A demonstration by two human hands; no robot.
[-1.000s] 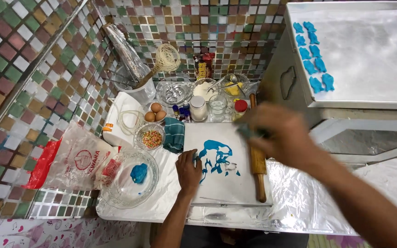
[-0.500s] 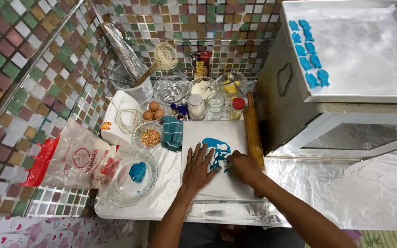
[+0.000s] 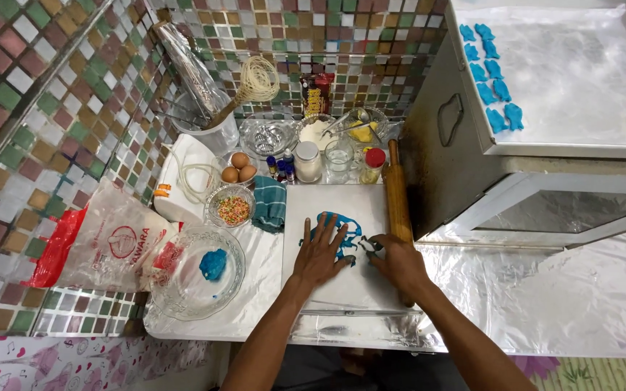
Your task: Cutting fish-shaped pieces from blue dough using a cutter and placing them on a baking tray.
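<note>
On the white board (image 3: 338,286), the left hand (image 3: 320,255) lies flat with fingers spread on the blue dough (image 3: 340,224). The right hand (image 3: 400,262) pinches a small cutter (image 3: 368,246) beside it. Beyond the board's right edge lies a rolling pin (image 3: 398,195).

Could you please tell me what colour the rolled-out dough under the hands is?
Blue dough, seen in the head view.
</note>
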